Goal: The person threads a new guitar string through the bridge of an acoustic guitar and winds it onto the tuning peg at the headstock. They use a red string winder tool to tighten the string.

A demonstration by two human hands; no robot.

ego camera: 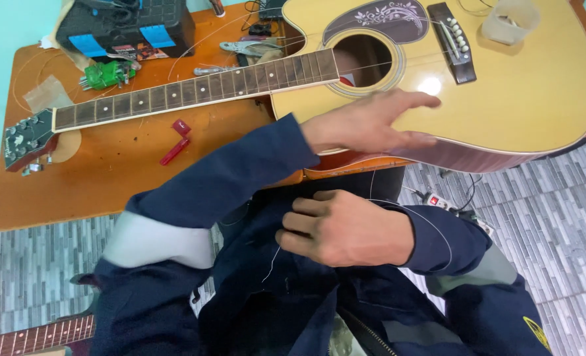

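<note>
Partly cut off at the top edge of the view: the acoustic guitar (504,99), lying face up across the right end of the orange bench (75,191), lower bout overhanging the bench's near edge, neck (194,89) reaching left to the headstock (26,140) near the left end; also clipped at the top, a translucent plastic cup (512,20) standing on the guitar top beside the bridge (452,41), and a black case (124,26) at the far left corner; barely visible, a thin guitar string (276,260) trailing down from the right hand (345,227), curled into a loose fist against the dark jacket, fingertips tucked under, pinch itself hard to make out; left hand (372,122) flat, fingers spread wide, resting on the guitar's near edge just below the soundhole (365,60), holding nothing; green hex keys (105,74) near the far edge; red clip (176,142) mid-bench, below the neck; second guitar neck (35,336) cropped at the lower left corner of the view.
</note>
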